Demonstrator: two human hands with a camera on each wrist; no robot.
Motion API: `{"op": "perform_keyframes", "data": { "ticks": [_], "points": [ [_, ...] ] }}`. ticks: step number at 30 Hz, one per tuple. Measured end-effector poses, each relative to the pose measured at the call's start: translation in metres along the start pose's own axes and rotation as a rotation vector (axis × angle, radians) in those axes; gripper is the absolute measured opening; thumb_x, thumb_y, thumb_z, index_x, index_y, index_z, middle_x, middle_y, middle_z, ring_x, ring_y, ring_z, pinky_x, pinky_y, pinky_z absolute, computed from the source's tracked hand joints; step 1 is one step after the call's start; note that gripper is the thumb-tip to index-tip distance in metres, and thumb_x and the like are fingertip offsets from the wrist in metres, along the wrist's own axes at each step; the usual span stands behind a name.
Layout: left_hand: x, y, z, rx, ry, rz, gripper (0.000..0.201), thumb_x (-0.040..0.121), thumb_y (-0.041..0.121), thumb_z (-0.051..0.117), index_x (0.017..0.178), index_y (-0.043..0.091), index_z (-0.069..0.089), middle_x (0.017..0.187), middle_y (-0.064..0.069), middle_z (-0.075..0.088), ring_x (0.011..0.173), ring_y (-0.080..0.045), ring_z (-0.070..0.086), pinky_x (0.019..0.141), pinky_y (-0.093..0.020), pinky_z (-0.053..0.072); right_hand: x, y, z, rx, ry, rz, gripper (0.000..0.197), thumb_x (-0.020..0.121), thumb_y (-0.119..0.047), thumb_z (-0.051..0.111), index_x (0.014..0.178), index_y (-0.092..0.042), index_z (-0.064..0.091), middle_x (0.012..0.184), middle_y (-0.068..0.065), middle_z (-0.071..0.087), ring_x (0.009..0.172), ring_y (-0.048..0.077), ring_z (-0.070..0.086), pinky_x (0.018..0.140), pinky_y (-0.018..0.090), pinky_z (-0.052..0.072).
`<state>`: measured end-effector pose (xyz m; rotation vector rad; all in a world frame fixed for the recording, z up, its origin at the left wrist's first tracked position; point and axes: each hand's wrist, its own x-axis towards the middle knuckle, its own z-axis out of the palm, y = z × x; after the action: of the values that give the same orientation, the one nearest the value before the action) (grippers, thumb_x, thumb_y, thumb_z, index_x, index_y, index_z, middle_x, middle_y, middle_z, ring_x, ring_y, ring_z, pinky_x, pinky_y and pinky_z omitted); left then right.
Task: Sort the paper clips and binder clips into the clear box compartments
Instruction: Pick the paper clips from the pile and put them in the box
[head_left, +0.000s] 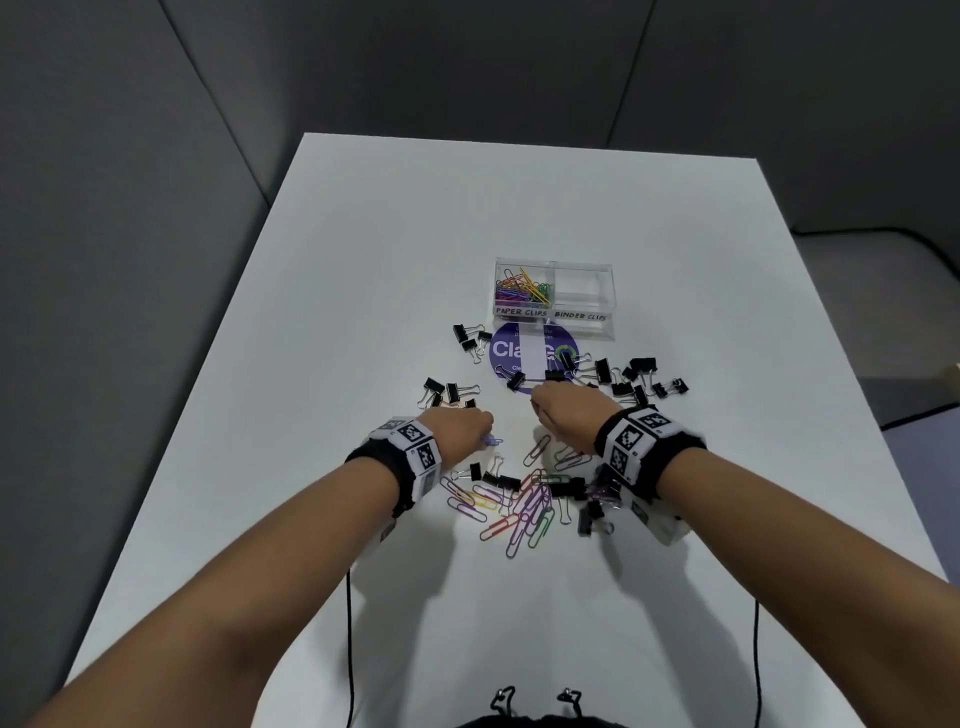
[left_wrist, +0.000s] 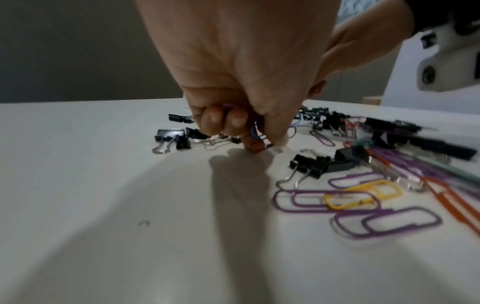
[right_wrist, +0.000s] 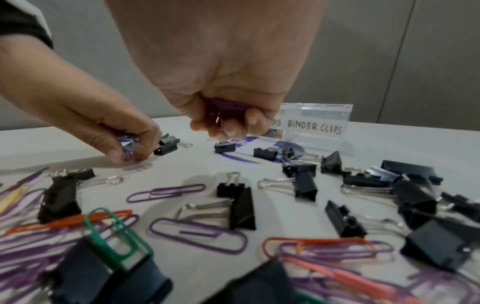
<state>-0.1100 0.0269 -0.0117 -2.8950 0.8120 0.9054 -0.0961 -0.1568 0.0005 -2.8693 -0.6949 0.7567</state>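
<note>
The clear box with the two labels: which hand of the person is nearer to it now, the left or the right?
Right. The right hand sits just below the clear box, near the purple disc; the left hand is further left and slightly nearer the person.

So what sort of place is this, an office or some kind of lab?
Probably a recording or test booth rather than a working office: a bare white table boxed in by grey padded wall panels, patterned marker bands on both wrists, and a hand-labelled clear box with clips laid out for sorting.
</note>
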Motion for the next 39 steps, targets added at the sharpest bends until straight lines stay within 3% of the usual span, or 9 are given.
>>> {"op": "perform_keyframes", "data": {
  "ticks": [3,5,9,16,21,25,29,33,39],
  "points": [
    [-0.007,-0.008,0.004,-0.146,0.028,-0.071,0.027,0.101,0.022,0.036,0.121,0.012,0.052,0.12,-0.008,0.062,0.098,-0.026,0.059,0.087,-0.034,0.045,-0.011,0.009,-0.001,-0.015,-0.013,0.061,0.014,0.099,-0.016,0.031,0.088,-0.013,0.039,0.08,0.005,0.051,0.077,0.023,0.044,0.068,0.032,0.032],
    [-0.012,-0.013,0.008,-0.193,0.013,-0.091,0.03,0.1,0.018,0.034,0.122,0.014,0.053,0.126,-0.006,0.06,0.111,-0.025,0.058,0.095,-0.034,0.044,-0.02,0.015,0.002,-0.012,-0.069,0.1,0.013,0.097,-0.011,0.033,0.096,-0.011,0.045,0.092,0.01,0.06,0.078,0.023,0.047,0.068,0.031,0.034],
    [-0.024,-0.019,0.01,-0.178,-0.01,-0.131,0.03,0.101,0.022,0.029,0.113,0.006,0.051,0.113,-0.013,0.063,0.087,-0.022,0.05,0.089,-0.035,0.045,-0.039,0.021,0.009,0.028,-0.139,0.091,0.024,0.097,-0.016,0.036,0.116,-0.011,0.05,0.116,0.009,0.06,0.094,0.026,0.057,0.079,0.035,0.044],
    [-0.04,-0.013,0.02,-0.092,-0.024,-0.124,0.032,0.102,0.028,0.029,0.11,0.005,0.05,0.108,-0.016,0.065,0.093,-0.03,0.058,0.085,-0.035,0.045,-0.046,0.021,0.026,-0.092,-0.075,0.085,0.021,0.092,-0.019,0.049,0.112,-0.011,0.052,0.117,0.006,0.059,0.106,0.025,0.057,0.083,0.035,0.045],
    [-0.05,-0.007,0.029,-0.03,-0.06,-0.132,0.047,0.101,0.046,0.024,0.087,0.01,0.05,0.099,-0.015,0.061,0.102,-0.027,0.059,0.085,-0.032,0.043,-0.043,0.018,0.034,-0.116,-0.049,0.101,0.024,0.094,-0.019,0.046,0.115,-0.01,0.05,0.119,0.01,0.055,0.104,0.03,0.058,0.085,0.041,0.048],
    [-0.053,-0.004,0.033,-0.041,-0.031,-0.117,0.046,0.103,0.04,0.026,0.112,0.005,0.053,0.112,-0.014,0.063,0.106,-0.03,0.059,0.085,-0.034,0.044,-0.042,0.016,0.039,-0.158,-0.01,0.091,0.029,0.094,-0.016,0.047,0.121,-0.007,0.045,0.12,0.013,0.05,0.101,0.032,0.059,0.077,0.04,0.049],
    [-0.054,-0.003,0.037,-0.078,0.038,-0.111,0.032,0.102,0.031,0.031,0.123,0.014,0.05,0.12,-0.007,0.063,0.11,-0.027,0.058,0.089,-0.033,0.045,-0.041,0.015,0.042,-0.103,0.016,0.094,0.026,0.092,-0.015,0.052,0.116,-0.008,0.045,0.118,0.012,0.051,0.096,0.033,0.061,0.077,0.04,0.053],
    [-0.059,-0.002,0.037,-0.085,0.038,-0.097,0.033,0.1,0.035,0.039,0.127,0.017,0.048,0.12,-0.005,0.063,0.111,-0.025,0.058,0.091,-0.029,0.043,-0.041,0.014,0.044,-0.165,0.005,0.054,0.023,0.096,-0.022,0.046,0.111,-0.005,0.05,0.118,0.012,0.052,0.094,0.031,0.062,0.066,0.033,0.042],
    [-0.054,0.003,0.035,-0.004,-0.047,-0.082,0.034,0.098,0.036,0.044,0.122,0.012,0.051,0.12,-0.008,0.062,0.111,-0.027,0.058,0.09,-0.032,0.045,-0.041,0.013,0.041,-0.086,-0.032,0.127,0.022,0.092,-0.011,0.049,0.114,-0.008,0.047,0.113,0.013,0.058,0.096,0.031,0.061,0.078,0.039,0.049]
  ]
}}
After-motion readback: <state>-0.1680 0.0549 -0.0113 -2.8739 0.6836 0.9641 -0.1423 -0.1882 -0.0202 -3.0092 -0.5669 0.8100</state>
